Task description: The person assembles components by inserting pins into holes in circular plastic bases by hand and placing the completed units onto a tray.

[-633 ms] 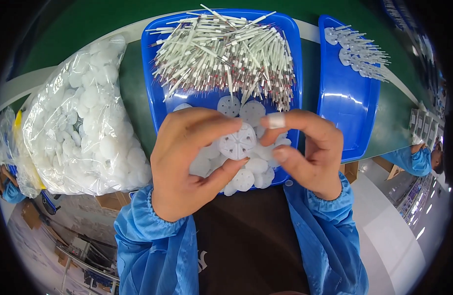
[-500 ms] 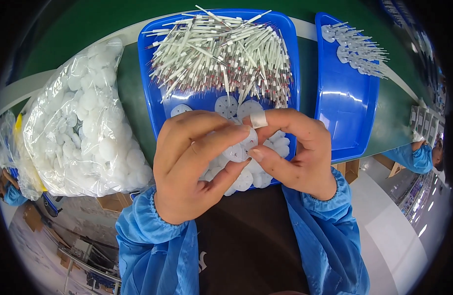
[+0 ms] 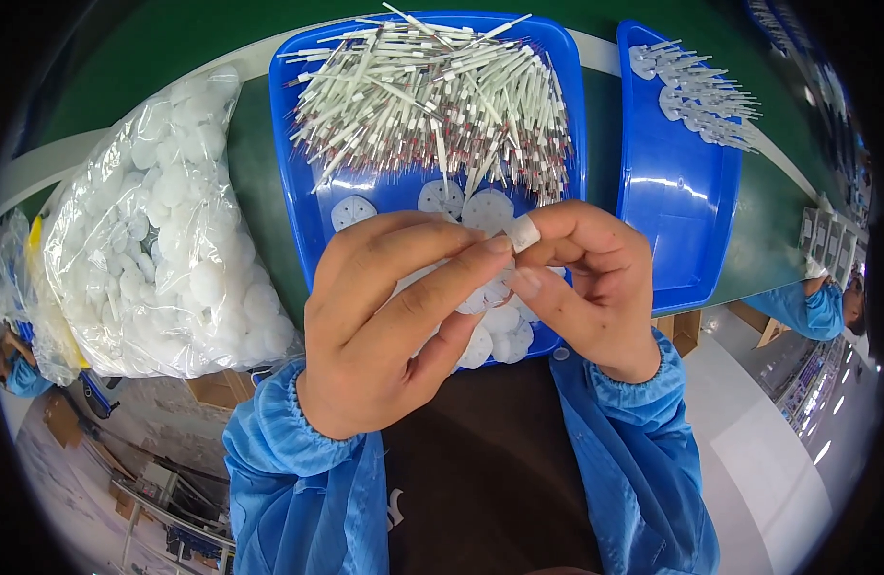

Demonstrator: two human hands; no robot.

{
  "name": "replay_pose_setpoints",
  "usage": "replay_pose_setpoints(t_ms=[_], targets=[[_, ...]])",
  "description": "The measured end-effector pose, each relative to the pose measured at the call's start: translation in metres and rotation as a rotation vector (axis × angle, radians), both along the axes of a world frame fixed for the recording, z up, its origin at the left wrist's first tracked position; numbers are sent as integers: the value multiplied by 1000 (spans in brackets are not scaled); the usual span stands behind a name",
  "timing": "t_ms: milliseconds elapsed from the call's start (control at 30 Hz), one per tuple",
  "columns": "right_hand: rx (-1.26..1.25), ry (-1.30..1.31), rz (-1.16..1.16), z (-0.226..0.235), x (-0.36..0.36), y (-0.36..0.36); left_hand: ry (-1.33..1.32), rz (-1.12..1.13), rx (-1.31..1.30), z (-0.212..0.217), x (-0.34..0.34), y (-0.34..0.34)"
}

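Note:
My left hand (image 3: 394,321) and my right hand (image 3: 586,283) meet fingertip to fingertip above the near end of a blue tray (image 3: 313,206). Between the fingers is a small white round disc (image 3: 488,292), mostly hidden by them. A strip of white tape wraps my right forefinger. More white discs (image 3: 471,206) lie loose in the tray under the hands. A heap of thin white sticks (image 3: 432,91) with dark reddish tips fills the tray's far half.
A clear plastic bag (image 3: 164,230) full of white discs lies left of the tray. A second blue tray (image 3: 677,201) on the right holds several assembled discs with sticks (image 3: 696,91). Another person's blue sleeve (image 3: 806,307) shows at the right edge.
Both hands have closed together over the disc, which was plainly visible between them before; the fingertips now cover most of it.

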State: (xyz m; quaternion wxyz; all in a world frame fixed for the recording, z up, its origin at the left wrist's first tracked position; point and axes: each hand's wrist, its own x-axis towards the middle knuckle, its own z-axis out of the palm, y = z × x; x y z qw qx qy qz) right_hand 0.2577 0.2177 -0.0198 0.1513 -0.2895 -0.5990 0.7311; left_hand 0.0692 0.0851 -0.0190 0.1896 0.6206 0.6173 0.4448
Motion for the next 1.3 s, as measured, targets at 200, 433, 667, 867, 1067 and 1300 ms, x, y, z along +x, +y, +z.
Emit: replay_pose_setpoints(t_ms=[200, 433, 667, 867, 1067, 1300], targets=[[71, 112, 13, -3, 7, -4, 2, 16, -3, 2, 2, 1], [325, 24, -97, -6, 41, 14, -14, 114, -20, 10, 18, 1], [1411, -750, -259, -48, 142, 51, 62, -5, -165, 13, 17, 0], [1214, -623, -412, -41, 154, 48, 80, -85, -179, 15, 28, 10], [1049, -712, -370, -24, 132, 63, 67, -95, -189, 15, 37, 12], [970, -432, -268, -45, 130, 84, 19, -82, -228, 17, 34, 2]])
